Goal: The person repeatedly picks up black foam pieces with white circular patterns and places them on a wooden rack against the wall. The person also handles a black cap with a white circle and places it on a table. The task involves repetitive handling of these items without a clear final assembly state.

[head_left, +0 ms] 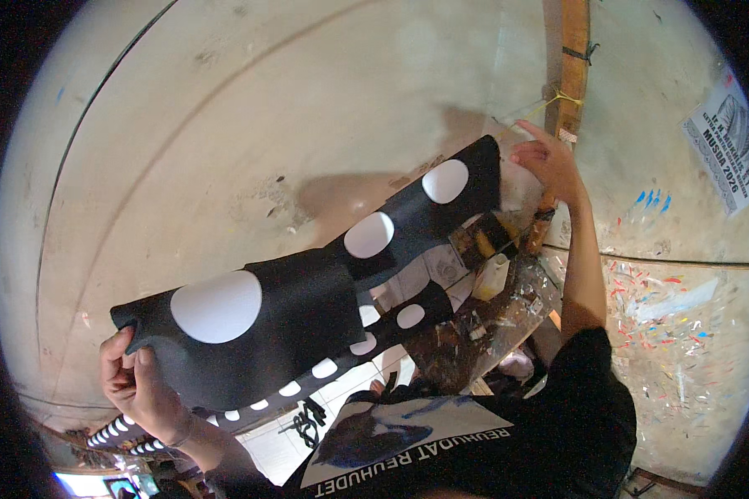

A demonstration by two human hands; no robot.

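Note:
My left hand (pixel 137 382) pinches the lower-left corner of a black sheet with white dots (pixel 300 312), thumb and fingers closed on its edge. The sheet stretches up to the right as a long band and looks folded or overlapped near its middle. Beyond its far right end my right hand (pixel 549 166) is raised beside a wooden post (pixel 572 50), fingers apart and partly bent. A thin yellow string (pixel 562 98) is tied around the post near those fingers. A gap shows between the right hand and the sheet's end.
Behind the sheet rises a stained pale wall (pixel 308 108). Under its right part is a cluttered, paint-marked worktop (pixel 466 349) with a pale yellowish container (pixel 491 277). More dotted black strip (pixel 324 368) runs below. A printed poster (pixel 728 145) hangs at right.

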